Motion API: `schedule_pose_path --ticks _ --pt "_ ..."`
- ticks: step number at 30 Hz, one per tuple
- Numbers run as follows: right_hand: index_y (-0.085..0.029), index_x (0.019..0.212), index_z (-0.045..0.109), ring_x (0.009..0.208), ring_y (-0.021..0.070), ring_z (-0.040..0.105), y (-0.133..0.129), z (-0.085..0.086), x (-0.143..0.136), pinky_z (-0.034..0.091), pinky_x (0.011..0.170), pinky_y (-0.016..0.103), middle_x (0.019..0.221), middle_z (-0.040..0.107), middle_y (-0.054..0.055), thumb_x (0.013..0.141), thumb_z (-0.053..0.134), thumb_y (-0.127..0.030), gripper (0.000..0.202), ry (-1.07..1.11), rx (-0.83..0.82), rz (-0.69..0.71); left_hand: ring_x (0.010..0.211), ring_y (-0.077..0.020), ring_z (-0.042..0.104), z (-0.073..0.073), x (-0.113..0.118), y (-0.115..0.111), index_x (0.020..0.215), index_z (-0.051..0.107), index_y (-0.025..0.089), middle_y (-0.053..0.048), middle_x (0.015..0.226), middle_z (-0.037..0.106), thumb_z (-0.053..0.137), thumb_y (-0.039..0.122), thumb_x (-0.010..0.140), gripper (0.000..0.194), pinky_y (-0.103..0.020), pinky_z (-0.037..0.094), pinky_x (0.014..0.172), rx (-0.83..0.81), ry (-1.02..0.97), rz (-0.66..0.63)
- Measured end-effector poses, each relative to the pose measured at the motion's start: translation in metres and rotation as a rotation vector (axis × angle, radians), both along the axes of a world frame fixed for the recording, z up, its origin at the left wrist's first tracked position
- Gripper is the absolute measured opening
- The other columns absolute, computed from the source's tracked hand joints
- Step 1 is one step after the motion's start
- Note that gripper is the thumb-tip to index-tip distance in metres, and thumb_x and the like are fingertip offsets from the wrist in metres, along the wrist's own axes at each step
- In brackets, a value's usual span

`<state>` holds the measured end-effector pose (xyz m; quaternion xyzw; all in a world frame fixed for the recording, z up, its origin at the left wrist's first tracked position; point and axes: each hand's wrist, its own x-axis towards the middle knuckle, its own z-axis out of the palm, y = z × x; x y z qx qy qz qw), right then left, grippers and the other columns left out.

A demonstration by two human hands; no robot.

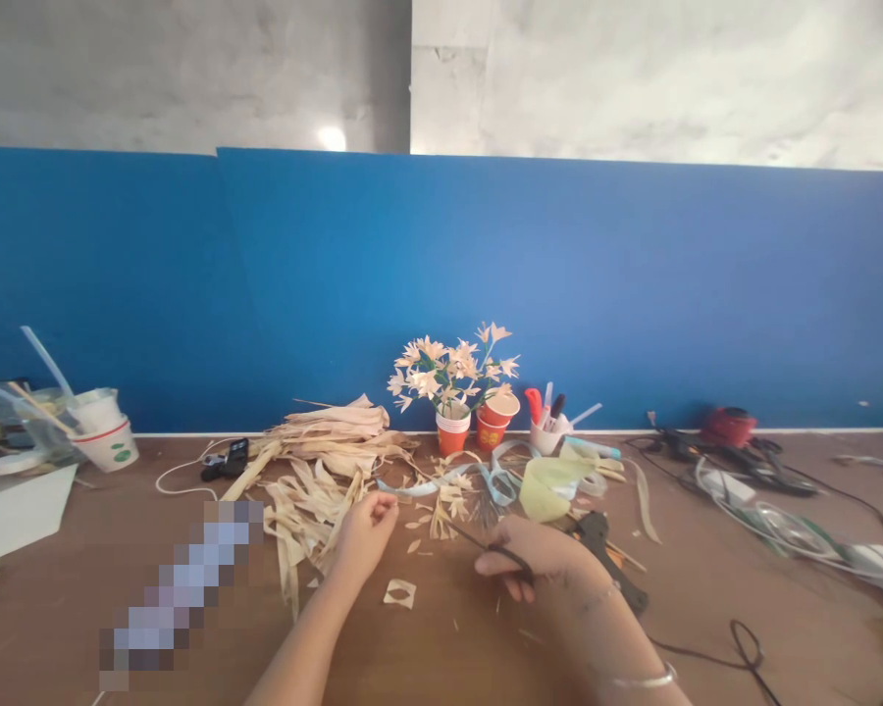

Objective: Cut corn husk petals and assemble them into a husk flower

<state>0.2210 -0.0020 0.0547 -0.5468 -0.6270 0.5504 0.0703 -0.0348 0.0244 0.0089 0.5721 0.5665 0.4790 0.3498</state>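
Note:
My right hand [534, 554] holds dark scissors [467, 535], its fingers in the handle and the blades pointing left and away from me. To its left, my left hand [366, 534] has thumb and fingertips pinched together; whatever they hold is too small to make out. Beside that hand lie dried corn husks [313, 505], pale and crumpled. Small cut husk petals [413, 545] and husk flowers [452, 498] lie between and beyond the hands. A square husk scrap [399, 593] with a hole rests nearer to me.
Husk flowers on green stems [456, 368] stand in stacked paper cups [453, 431] by the blue partition [338, 275]. Ribbons [548, 488] and a black glue gun [599, 549] lie to the right, with cables [787, 520] farther over. A white cup [107, 446] stands left.

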Motion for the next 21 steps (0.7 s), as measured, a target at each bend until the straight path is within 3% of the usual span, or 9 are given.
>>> schedule_pose_path --ticks 4,8,10,13,16,21 --pt "-0.017 0.068 0.056 0.034 0.0070 0.049 0.005 -0.004 -0.008 0.029 0.031 0.014 0.045 0.058 -0.003 0.075 0.064 -0.042 0.027 0.055 0.076 -0.130 0.053 -0.0172 0.054 0.003 -0.009 0.001 0.084 0.068 0.019 0.001 0.057 0.060 0.061 0.030 0.071 0.018 -0.026 0.039 0.054 0.090 -0.078 0.110" --pt "-0.016 0.066 0.055 0.032 0.0062 0.047 0.013 -0.016 -0.021 0.020 0.029 0.014 0.043 0.057 -0.003 0.074 0.066 -0.043 0.030 0.098 0.142 -0.253 0.059 -0.0193 0.058 0.003 -0.016 0.003 0.089 0.068 0.022 -0.003 0.072 0.067 0.063 0.029 0.070 0.021 -0.027 0.042 0.058 0.158 -0.103 0.201" --pt "-0.016 0.067 0.055 0.031 0.0065 0.047 0.017 -0.025 -0.025 0.020 0.028 0.015 0.042 0.057 -0.003 0.072 0.069 -0.043 0.031 0.112 0.151 -0.303 0.067 -0.0212 0.061 0.004 -0.015 0.005 0.084 0.069 0.023 -0.004 0.079 0.069 0.062 0.024 0.071 0.015 -0.030 0.045 0.066 0.218 0.044 0.188" --pt "-0.016 0.069 0.056 0.031 0.0069 0.048 0.021 -0.034 -0.029 0.026 0.030 0.014 0.041 0.057 -0.003 0.072 0.070 -0.042 0.030 0.140 0.188 -0.334 0.085 -0.0249 0.061 0.009 -0.006 0.008 0.078 0.070 0.023 -0.006 0.084 0.069 0.056 0.016 0.075 0.016 -0.035 0.044 0.080 0.285 0.454 0.041" --pt "-0.016 0.069 0.057 0.031 0.0073 0.048 0.022 -0.037 -0.032 0.028 0.030 0.014 0.041 0.056 -0.003 0.073 0.069 -0.040 0.028 0.137 0.216 -0.344 0.095 -0.0272 0.056 0.014 0.007 0.012 0.087 0.071 0.020 -0.009 0.089 0.068 0.051 0.010 0.078 0.024 -0.038 0.041 0.085 0.297 0.813 -0.068" --pt "-0.016 0.069 0.057 0.030 0.0069 0.047 0.020 -0.032 -0.035 0.027 0.030 0.014 0.041 0.056 -0.004 0.074 0.066 -0.034 0.021 0.132 0.221 -0.351 0.099 -0.0278 0.053 0.017 0.017 0.022 0.092 0.071 0.018 -0.012 0.093 0.064 0.041 0.007 0.084 0.033 -0.039 0.039 0.084 0.262 1.098 -0.161"
